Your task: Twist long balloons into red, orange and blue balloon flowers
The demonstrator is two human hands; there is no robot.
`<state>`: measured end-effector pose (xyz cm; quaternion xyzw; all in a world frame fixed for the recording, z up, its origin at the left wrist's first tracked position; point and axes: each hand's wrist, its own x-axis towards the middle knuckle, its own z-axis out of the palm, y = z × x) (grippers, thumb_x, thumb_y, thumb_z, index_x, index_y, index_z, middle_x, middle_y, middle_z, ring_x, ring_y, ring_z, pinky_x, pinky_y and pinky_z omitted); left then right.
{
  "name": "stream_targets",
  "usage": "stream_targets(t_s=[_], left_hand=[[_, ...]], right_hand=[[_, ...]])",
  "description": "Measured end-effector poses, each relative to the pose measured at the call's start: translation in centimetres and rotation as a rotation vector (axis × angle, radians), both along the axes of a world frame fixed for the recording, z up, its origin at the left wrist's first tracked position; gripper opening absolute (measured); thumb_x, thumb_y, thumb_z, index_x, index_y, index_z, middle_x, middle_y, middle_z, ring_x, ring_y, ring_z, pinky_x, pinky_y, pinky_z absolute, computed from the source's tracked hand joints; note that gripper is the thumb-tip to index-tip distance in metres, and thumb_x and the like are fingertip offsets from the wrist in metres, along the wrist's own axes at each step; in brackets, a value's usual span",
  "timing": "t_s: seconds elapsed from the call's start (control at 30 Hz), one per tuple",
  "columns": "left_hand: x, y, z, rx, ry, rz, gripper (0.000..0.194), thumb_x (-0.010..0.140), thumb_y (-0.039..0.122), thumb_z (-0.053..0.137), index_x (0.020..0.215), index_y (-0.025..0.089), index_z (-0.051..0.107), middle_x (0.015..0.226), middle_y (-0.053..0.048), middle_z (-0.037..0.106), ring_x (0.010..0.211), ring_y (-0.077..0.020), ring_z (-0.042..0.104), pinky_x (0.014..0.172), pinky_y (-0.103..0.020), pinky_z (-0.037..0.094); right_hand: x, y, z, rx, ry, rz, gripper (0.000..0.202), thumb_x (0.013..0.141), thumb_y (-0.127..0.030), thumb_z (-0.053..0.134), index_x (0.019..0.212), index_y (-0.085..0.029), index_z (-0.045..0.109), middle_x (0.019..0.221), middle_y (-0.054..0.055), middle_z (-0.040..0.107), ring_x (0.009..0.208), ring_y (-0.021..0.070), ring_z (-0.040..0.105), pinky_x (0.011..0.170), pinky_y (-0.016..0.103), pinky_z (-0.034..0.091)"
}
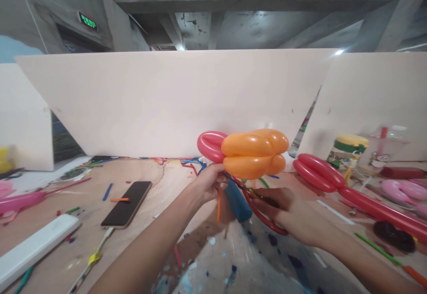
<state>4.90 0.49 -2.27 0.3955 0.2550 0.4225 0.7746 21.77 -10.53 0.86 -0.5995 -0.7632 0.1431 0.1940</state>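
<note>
A balloon shape made of an orange bubble cluster [248, 167] and a red balloon loop [211, 145] is held up in front of me. My left hand [213, 182] is closed in a pinch at its underside, and a thin orange balloon tail [219, 207] hangs below those fingers. My right hand [278, 207] is closed around red-handled scissors [267, 223], whose dark blades point left toward my left fingers, under the orange bubbles. Whether the blades touch the balloon, I cannot tell. Behind the scissors is a blue cylinder [239, 203].
A phone [128, 205] with a cable and a white bar-shaped device [36, 251] lie at left. To the right are a twisted red balloon [373, 205], a yellow-lidded container [350, 149] and pink balloons [405, 191]. Balloon scraps litter the table; a white panel [167, 102] stands behind.
</note>
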Motion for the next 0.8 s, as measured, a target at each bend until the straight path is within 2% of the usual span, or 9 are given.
stream_targets(t_s=[0.13, 0.37, 0.47, 0.53, 0.67, 0.8], left_hand=[[0.0, 0.1, -0.1, -0.004, 0.004, -0.004, 0.019, 0.055, 0.011, 0.065, 0.060, 0.014, 0.047, 0.046, 0.010, 0.031, 0.037, 0.0012, 0.019, 0.036, -0.013, 0.010], [0.0, 0.0, -0.2, -0.014, 0.001, -0.001, 0.020, 0.053, 0.010, 0.066, 0.059, 0.013, 0.047, 0.045, 0.010, 0.031, 0.036, 0.0014, 0.019, 0.036, -0.013, 0.010], [0.0, 0.0, -0.3, -0.024, -0.006, 0.003, 0.021, 0.053, 0.009, 0.067, 0.060, 0.013, 0.047, 0.046, 0.010, 0.032, 0.036, 0.0018, 0.019, 0.035, -0.013, 0.011], [0.1, 0.0, -0.4, -0.035, -0.016, 0.000, 0.022, 0.053, 0.009, 0.068, 0.062, 0.013, 0.049, 0.047, 0.009, 0.035, 0.036, 0.0017, 0.019, 0.035, -0.013, 0.011], [0.0, 0.4, -0.7, -0.073, -0.046, 0.004, 0.021, 0.055, 0.008, 0.068, 0.061, 0.013, 0.048, 0.047, 0.009, 0.034, 0.035, 0.0009, 0.020, 0.033, -0.013, 0.010], [-0.6, 1.4, -0.5, -0.118, -0.116, 0.054, 0.018, 0.060, 0.011, 0.064, 0.060, 0.014, 0.047, 0.050, 0.007, 0.039, 0.035, -0.0007, 0.023, 0.032, -0.014, 0.012]], right_hand=[[-0.1, -0.1, 0.3, -0.015, -0.004, -0.004, 0.030, 0.089, -0.035, 0.040, 0.087, -0.026, 0.069, 0.084, 0.002, 0.069, 0.071, 0.0197, 0.061, 0.065, 0.028, 0.044], [0.1, 0.0, 0.3, -0.001, -0.017, 0.011, 0.031, 0.088, -0.036, 0.039, 0.088, -0.028, 0.070, 0.090, 0.001, 0.070, 0.076, 0.0215, 0.062, 0.063, 0.029, 0.046], [0.1, 0.0, 0.3, -0.021, -0.050, -0.020, 0.034, 0.088, -0.041, 0.039, 0.093, -0.028, 0.070, 0.088, 0.002, 0.070, 0.070, 0.0211, 0.062, 0.058, 0.029, 0.044], [0.1, 0.0, 0.3, -0.042, -0.065, -0.028, 0.036, 0.089, -0.044, 0.037, 0.095, -0.028, 0.069, 0.080, 0.002, 0.069, 0.063, 0.0195, 0.060, 0.056, 0.029, 0.043], [0.6, 0.5, 0.2, -0.006, -0.070, 0.057, 0.037, 0.090, -0.042, 0.036, 0.091, -0.025, 0.069, 0.069, 0.002, 0.066, 0.062, 0.0187, 0.058, 0.062, 0.030, 0.043], [2.0, 1.4, 0.0, 0.075, -0.109, 0.166, 0.034, 0.086, -0.043, 0.044, 0.081, -0.020, 0.068, 0.083, 0.006, 0.066, 0.080, 0.0223, 0.058, 0.073, 0.031, 0.043]])
